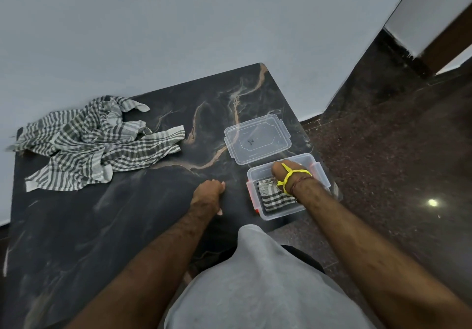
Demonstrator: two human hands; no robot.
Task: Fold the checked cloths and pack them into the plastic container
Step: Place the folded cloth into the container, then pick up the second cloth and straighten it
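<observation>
Cloth: folded small, grey-white check, lying in box.
Pile: crumpled, unfolded.
Right hand: inside box, grip hidden.
Left hand: curled, empty.

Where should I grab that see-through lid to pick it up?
Take the clear lid by its near-left edge, probably coming from the left over the bare dark table. It lies flat, so a thumb-and-finger pinch on the raised rim suits it. The open container sits close against its near side, with the right hand inside, so that side is crowded.
</observation>
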